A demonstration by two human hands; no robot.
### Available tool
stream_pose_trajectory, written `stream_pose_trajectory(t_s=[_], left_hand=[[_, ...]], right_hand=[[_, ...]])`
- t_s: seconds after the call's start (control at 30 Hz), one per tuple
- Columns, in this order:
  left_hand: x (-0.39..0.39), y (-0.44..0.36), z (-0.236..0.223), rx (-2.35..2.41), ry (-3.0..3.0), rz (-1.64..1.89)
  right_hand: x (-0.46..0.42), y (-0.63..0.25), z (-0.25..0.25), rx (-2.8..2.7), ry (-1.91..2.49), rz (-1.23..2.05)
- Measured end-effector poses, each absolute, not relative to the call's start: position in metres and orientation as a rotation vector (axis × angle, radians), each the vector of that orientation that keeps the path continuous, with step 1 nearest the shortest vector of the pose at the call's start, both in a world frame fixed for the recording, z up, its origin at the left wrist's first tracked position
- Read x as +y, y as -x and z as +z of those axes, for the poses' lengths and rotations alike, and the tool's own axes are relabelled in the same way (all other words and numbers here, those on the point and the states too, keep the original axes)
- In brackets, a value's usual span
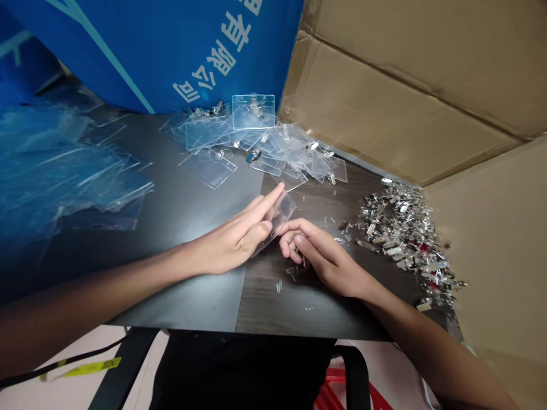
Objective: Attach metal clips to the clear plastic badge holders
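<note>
**Table** [171,302]: centre of view.

**On table, rear centre:** pile of badge holders [252,136], with clips [255,156] among them.

**On table, left:** plastic sheeting [64,165], reaching past the table's left side.

**On table, right:** heap of metal clips [397,228], against the cardboard [405,97].

**On table, front centre:** single holder [280,219], between the hands, resting against the left hand [231,239], right hand [320,256] just beside it. Small clear pieces [278,286] lie before the hands.

**Behind table:** banner [149,51] at left, cardboard at right and running down the right side.

**Below table's front edge:** lanyard [92,367] at left, red crate [342,393] at right.
</note>
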State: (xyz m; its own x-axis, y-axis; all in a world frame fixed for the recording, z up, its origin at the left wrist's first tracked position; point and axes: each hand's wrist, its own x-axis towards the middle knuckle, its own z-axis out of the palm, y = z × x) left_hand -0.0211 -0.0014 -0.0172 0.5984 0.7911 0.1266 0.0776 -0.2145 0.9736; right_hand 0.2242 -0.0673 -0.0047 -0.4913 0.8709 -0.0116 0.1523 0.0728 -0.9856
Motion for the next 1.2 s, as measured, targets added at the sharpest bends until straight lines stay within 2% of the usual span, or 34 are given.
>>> stream_pose_trajectory(t_s=[0.13, 0.33, 0.5, 0.7, 1.2], left_hand=[[0.000, 0.018, -0.015, 0.628, -1.867, 0.718], [-0.002, 0.012, -0.009, 0.714, -1.734, 0.758], [-0.001, 0.009, 0.000, 0.774, -1.604, 0.784], [0.002, 0.009, -0.001, 0.840, -1.507, 0.809], [0.001, 0.008, 0.005, 0.888, -1.548, 0.691]], right_hand=[[-0.066, -0.223, -0.005, -1.679, 1.046, 1.383], [-0.060, -0.226, -0.006, -1.792, 1.009, 1.109], [-0.060, -0.225, -0.010, -1.821, 0.971, 1.263], [-0.063, -0.218, -0.007, -1.473, 1.088, 1.448], [-0.063, -0.218, 0.006, -1.346, 1.027, 1.599]])
